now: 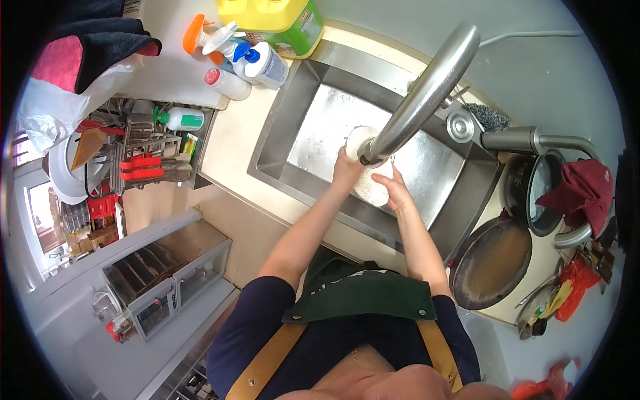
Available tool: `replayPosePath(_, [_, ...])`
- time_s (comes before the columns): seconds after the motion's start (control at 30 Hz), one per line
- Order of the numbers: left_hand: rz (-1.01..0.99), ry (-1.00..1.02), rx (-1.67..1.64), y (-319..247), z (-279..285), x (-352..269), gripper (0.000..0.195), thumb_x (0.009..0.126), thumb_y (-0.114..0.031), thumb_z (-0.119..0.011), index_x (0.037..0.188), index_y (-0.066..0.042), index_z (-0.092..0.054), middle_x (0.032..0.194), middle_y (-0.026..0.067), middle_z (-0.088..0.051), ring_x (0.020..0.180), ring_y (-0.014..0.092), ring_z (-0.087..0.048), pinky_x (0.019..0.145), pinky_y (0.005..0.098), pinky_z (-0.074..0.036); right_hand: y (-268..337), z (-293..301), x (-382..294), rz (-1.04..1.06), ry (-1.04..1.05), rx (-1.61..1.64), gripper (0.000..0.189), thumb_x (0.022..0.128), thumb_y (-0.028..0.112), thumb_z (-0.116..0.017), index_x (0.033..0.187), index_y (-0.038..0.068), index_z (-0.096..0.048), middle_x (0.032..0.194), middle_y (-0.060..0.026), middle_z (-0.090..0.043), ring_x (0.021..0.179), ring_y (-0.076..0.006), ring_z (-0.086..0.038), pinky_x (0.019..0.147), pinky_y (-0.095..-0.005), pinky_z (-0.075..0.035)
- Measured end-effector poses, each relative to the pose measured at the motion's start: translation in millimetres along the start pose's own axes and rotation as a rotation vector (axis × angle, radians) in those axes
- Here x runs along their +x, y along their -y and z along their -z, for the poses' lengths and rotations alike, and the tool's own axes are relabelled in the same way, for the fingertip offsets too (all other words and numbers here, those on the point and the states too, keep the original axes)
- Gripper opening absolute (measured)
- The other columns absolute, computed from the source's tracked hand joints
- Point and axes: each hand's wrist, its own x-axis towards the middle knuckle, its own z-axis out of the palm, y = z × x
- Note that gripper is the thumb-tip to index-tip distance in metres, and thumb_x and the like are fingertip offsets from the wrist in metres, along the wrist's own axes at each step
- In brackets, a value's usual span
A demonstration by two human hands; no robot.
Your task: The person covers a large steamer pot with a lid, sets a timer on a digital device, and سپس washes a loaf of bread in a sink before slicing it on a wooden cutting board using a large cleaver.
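Both hands are inside the stainless steel sink (310,182), under the curved faucet spout (430,90). My left hand (347,170) grips the left side of a white rounded dish (361,140), whose middle is hidden behind the spout's end. From the right, my right hand (392,190) holds it with the thumb across a lower white, speckled part (371,192). Whether the upper and lower white parts are one piece or two I cannot tell. No water stream can be made out clearly.
Spray bottles (215,40), a pump bottle (267,65) and a yellow-green jug (280,25) stand at the back left. Right of the sink are a round dark pan (492,265), a pot (542,195) and a maroon cloth (582,192). A dish rack (150,145) holds red-handled utensils at left.
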Motion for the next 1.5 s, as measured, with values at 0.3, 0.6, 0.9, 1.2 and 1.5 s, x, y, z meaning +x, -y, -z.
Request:
replayPosePath(0.3, [-0.409, -0.206, 0.204, 58.3, -9.2, 43.3, 0.073, 0.078, -0.024, -0.065, 0.134, 0.000, -0.025, 0.118, 0.0176, -0.044, 0.107, 0.033, -0.048, 0.091, 0.0403, -0.041, -10.5, -20.5, 0.0, 0.611, -0.212, -0.926, 0.071, 0.072, 0.006, -0.063, 0.133, -0.002, -0.028, 0.129, -0.0235, -0.040, 0.112, -0.0349, -0.047, 0.090, -0.0402, -0.043])
replayPosePath(0.6, [0.119, 0.464, -1.150, 14.2, -2.1, 3.3, 0.071, 0.084, -0.062, -0.034, 0.130, -0.009, -0.040, 0.120, 0.0205, -0.049, 0.105, 0.033, -0.052, 0.087, 0.0471, -0.045, 2.7, -53.1, -51.3, 0.914, 0.005, -1.617, 0.066, 0.076, 0.033, -0.062, 0.131, 0.005, -0.040, 0.128, -0.0264, -0.036, 0.119, -0.0453, -0.032, 0.098, -0.0580, -0.022])
replayPosePath(0.9, [0.049, 0.394, -1.216, 1.2, -7.9, -14.4, 0.060, 0.084, -0.052, -0.041, 0.124, -0.006, -0.043, 0.120, 0.0150, -0.052, 0.104, 0.032, -0.053, 0.085, 0.0450, -0.047, 28.1, -63.5, 5.8, 0.691, -0.042, -1.095, 0.028, 0.080, 0.017, -0.063, 0.106, 0.008, -0.061, 0.114, -0.0159, -0.056, 0.106, -0.0254, -0.053, 0.092, -0.0374, -0.040])
replayPosePath(1.2, [0.038, 0.267, -1.106, -21.6, -25.3, 2.8, 0.038, 0.087, -0.035, -0.038, 0.103, -0.005, -0.054, 0.093, 0.0097, -0.060, 0.084, 0.022, -0.059, 0.073, 0.0365, -0.050, 28.2, -31.0, 41.9, 0.669, -0.132, -0.983, 0.045, 0.072, 0.024, -0.066, 0.115, 0.013, -0.056, 0.125, -0.0171, -0.048, 0.114, -0.0407, -0.045, 0.096, -0.0474, -0.034])
replayPosePath(1.5, [0.033, 0.302, -1.133, -5.4, -10.6, 22.6, 0.045, 0.081, -0.050, -0.044, 0.098, -0.008, -0.053, 0.093, 0.0115, -0.059, 0.083, 0.026, -0.058, 0.074, 0.0378, -0.049, -14.3, -78.7, -22.0, 0.826, -0.481, -1.133, 0.048, 0.074, 0.019, -0.065, 0.116, 0.003, -0.050, 0.128, -0.0232, -0.039, 0.120, -0.0367, -0.038, 0.095, -0.0402, -0.037])
